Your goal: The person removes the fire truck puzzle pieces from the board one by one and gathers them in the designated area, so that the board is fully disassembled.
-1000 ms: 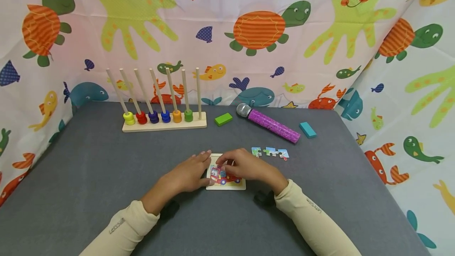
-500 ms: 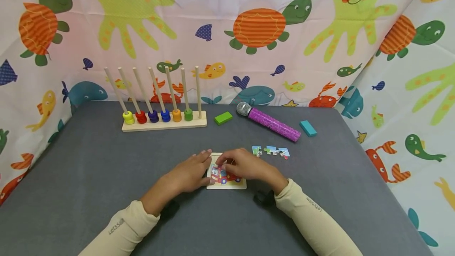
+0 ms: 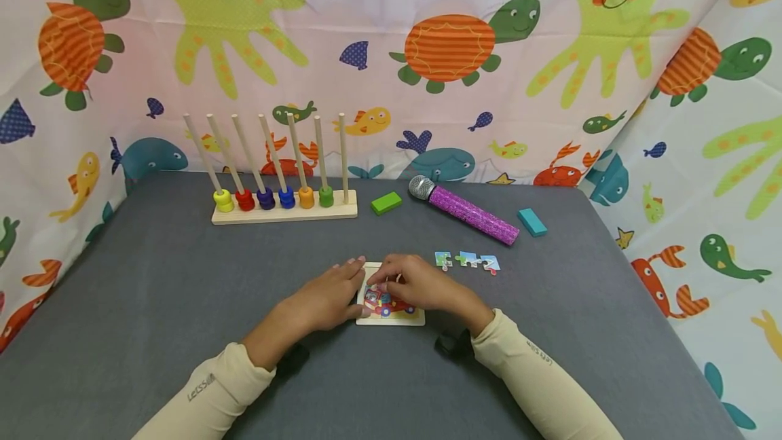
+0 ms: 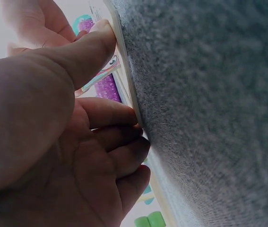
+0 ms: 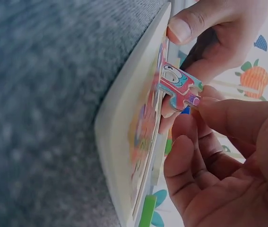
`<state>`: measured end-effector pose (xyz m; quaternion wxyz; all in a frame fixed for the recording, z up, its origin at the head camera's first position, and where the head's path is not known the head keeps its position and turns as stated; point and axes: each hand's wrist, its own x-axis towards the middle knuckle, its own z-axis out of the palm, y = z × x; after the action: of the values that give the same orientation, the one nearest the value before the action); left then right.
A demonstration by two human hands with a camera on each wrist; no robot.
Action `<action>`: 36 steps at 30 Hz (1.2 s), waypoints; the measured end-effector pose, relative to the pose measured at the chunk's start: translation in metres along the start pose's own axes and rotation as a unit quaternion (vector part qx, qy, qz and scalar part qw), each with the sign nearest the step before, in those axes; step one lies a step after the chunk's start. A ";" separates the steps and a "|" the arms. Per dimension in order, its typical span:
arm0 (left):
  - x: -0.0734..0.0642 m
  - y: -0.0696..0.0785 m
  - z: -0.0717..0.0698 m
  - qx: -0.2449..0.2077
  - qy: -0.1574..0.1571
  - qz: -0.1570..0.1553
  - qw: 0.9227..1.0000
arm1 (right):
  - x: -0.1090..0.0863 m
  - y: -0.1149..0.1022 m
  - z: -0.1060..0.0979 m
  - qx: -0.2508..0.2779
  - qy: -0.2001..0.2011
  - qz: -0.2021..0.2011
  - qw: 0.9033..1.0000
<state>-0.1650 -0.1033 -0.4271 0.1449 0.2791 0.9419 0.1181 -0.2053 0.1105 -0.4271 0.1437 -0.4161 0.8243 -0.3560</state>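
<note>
A small wooden puzzle board (image 3: 397,322) with a red vehicle picture lies flat on the grey table. My left hand (image 3: 324,297) rests along its left side; in the left wrist view the thumb (image 4: 93,45) presses on the frame and the other fingertips touch near its edge. Over the picture, my right hand (image 3: 421,282) pinches a puzzle piece (image 5: 177,84) between thumb and index finger. The piece, printed with an eye on red and blue, stands tilted up from the board in the right wrist view. Its underside contact is hard to tell.
Several loose puzzle pieces (image 3: 467,260) lie just beyond the right hand. Farther back are a glittery purple microphone (image 3: 473,214), a green block (image 3: 386,203), a blue block (image 3: 532,222) and a wooden peg stand (image 3: 284,214) with coloured rings. A printed curtain (image 3: 379,5) hangs behind.
My right fingertips have shifted very slightly left over the board. The left hand stays in place, and the head view has moved a little.
</note>
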 end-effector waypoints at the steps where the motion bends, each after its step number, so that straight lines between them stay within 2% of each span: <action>1: 0.000 0.000 0.000 0.001 0.001 0.001 1.000 | 0.000 0.000 0.000 0.001 -0.002 -0.001 1.000; 7: -0.001 0.002 -0.002 0.006 0.003 0.003 1.000 | 0.000 0.000 0.001 0.004 -0.001 0.002 1.000; 12: -0.001 0.003 -0.003 0.011 -0.002 -0.004 1.000 | -0.002 -0.001 -0.007 0.004 0.042 -0.009 0.999; 18: 0.000 0.003 -0.002 0.032 -0.004 -0.007 0.999 | -0.013 0.003 -0.026 0.016 0.070 0.029 0.997; 22: 0.001 0.002 -0.003 0.056 0.002 0.009 0.998 | -0.022 0.007 -0.038 0.029 0.086 0.039 0.995; 25: 0.002 0.001 -0.004 0.048 0.004 0.040 0.998 | -0.027 0.012 -0.043 0.032 0.097 0.041 0.994; 29: 0.001 0.000 -0.005 0.016 -0.012 0.075 0.997 | -0.033 0.022 -0.048 0.022 0.082 0.056 0.995; 33: 0.000 -0.001 -0.004 0.002 -0.020 0.081 0.997 | -0.040 0.028 -0.053 0.011 0.061 0.075 0.995; 36: -0.002 -0.002 -0.003 0.008 -0.018 0.087 0.996 | -0.042 0.029 -0.056 0.017 0.036 0.079 0.996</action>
<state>-0.1652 -0.1060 -0.4248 0.1484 0.3633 0.9122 0.1176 -0.2264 0.1817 -0.4103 0.1485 -0.3338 0.8530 -0.3728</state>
